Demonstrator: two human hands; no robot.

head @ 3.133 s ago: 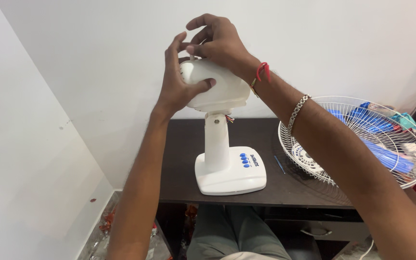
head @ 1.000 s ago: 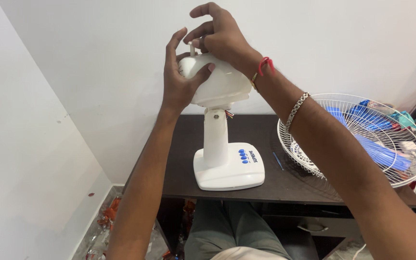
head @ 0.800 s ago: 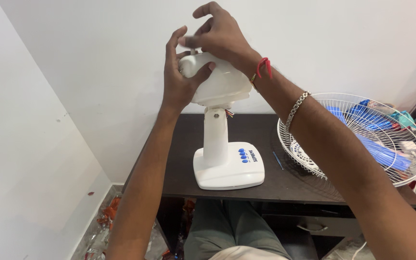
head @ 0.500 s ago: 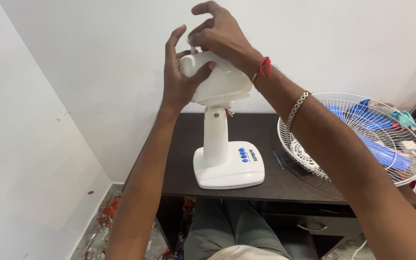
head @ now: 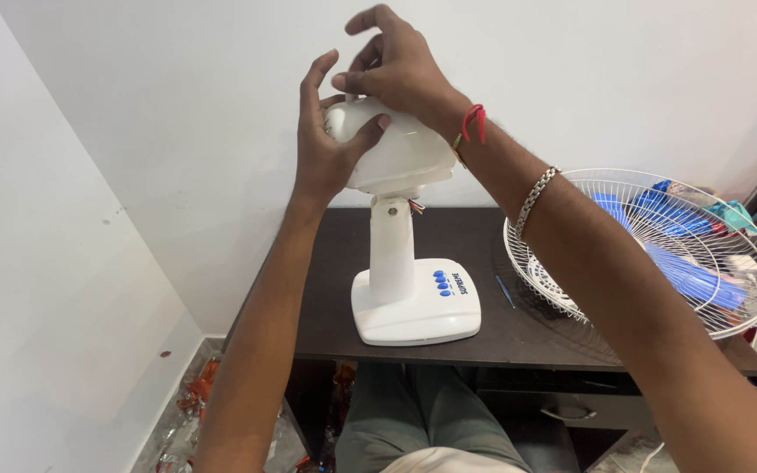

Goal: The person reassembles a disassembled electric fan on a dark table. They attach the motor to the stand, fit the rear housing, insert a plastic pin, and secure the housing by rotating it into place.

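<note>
So the white fan motor housing point(head: 396, 149) sits on top of its stand, straight above the white fan base point(head: 415, 307) with the blue buttons, which stands on the dark counter point(head: 519, 342). Left hand point(head: 326, 149) cups the housing's left side, thumb pressed on the front, other fingers spread up and open. Right hand point(head: 396, 66) is over the top, fingers pinched on the little knob there, which they now cover completely; half a second ago the pin still poked out below them, so it looks like the knob is getting pushed down or twisted. Housing itself hasn't moved. Right of the base, the white wire fan guard point(head: 650, 254) lies with blue blades inside.
</note>
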